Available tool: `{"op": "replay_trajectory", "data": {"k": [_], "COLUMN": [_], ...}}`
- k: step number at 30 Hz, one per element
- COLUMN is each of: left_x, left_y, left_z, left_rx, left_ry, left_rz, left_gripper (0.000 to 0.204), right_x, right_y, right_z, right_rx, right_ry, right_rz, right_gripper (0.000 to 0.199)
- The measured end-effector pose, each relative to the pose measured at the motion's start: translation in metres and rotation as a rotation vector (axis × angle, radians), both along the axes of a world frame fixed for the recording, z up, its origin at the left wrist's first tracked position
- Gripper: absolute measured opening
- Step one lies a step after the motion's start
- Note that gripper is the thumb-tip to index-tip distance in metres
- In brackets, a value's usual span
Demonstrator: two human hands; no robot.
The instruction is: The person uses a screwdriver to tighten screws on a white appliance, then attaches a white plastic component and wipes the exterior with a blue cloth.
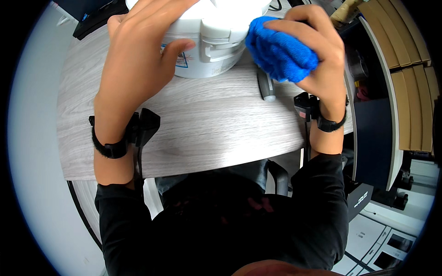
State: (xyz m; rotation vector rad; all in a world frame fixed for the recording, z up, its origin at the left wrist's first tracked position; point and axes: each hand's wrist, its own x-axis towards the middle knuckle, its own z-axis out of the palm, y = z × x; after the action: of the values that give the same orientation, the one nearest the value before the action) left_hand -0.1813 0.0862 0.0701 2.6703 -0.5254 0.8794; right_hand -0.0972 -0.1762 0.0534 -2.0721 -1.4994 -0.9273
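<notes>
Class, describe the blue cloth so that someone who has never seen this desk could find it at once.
Start at the grey wood-grain table and find the white appliance at its far edge. Against that appliance's right side, the right hand grips a bunched cloth. It is the only bright blue, fluffy thing there, unlike the slim grey tool below it.

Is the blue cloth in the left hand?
No, the right hand clutches the cloth against the white pot; the left hand steadies the pot.

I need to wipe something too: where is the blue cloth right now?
In the head view, the blue cloth is bunched in the right hand, upper right, pressed against the side of the white rice cooker that the left hand steadies.
</notes>
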Motion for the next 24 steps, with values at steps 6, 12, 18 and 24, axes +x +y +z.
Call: {"op": "replay_trajectory", "data": {"k": [6, 12, 18, 24], "left_x": [0.003, 0.028, 0.028, 0.026], "left_y": [0.006, 0.039, 0.039, 0.035], "left_z": [-0.003, -0.024, -0.028, -0.027], "left_rx": [0.018, 0.108, 0.12, 0.044], "left_ry": [-0.017, -0.097, -0.106, -0.118], "left_rz": [-0.031, -0.116, -0.099, -0.125], "left_gripper": [0.068, 0.07, 0.069, 0.073], "right_x": [-0.005, -0.001, -0.013, -0.014], "right_y": [0.012, 0.008, 0.019, 0.027], "right_z": [-0.01, 0.003, 0.009, 0.0], "right_rx": [-0.011, 0.123, 0.113, 0.12], "right_ry": [-0.003, 0.1, 0.259, 0.142], "right_rz": [0.009, -0.053, -0.112, -0.057], "right_gripper": [0.053, 0.036, 0.044, 0.045]}}
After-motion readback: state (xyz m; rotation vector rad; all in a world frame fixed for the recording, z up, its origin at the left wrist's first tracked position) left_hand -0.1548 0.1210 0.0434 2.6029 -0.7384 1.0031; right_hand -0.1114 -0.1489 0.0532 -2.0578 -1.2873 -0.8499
